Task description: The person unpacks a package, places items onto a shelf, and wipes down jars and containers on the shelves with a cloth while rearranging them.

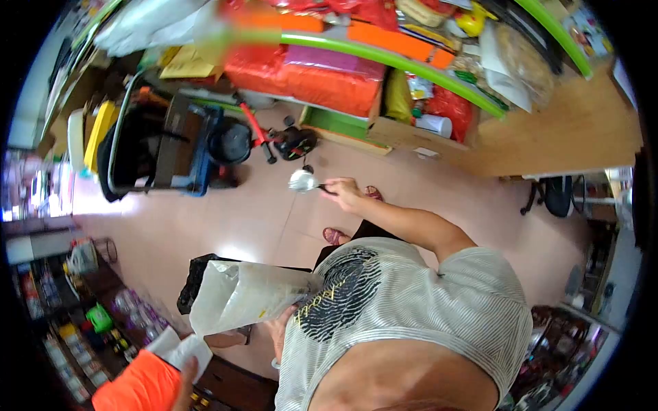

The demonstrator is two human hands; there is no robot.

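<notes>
My right hand (pixel 346 192), arm stretched out over the floor, is closed around the dark handle of a ladle (pixel 303 181). Its round, shiny metal head points left and is slightly blurred. Low on the left, my left hand (pixel 279 332) grips a large whitish plastic bag (pixel 236 296) against my striped shirt; the fingers are partly hidden behind it. The wide end of this bag faces left. Behind it shows a crumpled black bag (pixel 195 279), and I cannot make out what carries that.
Another person's orange sleeve (pixel 140 385) and hand are close by, with a white sheet or packet (pixel 182 352). Ahead stand a blue cart (pixel 199 161), a black tub (pixel 229 142), a red-framed item (pixel 257 127), an open green-lined box (pixel 343 125) and loaded shelves with a green edge (pixel 384 58).
</notes>
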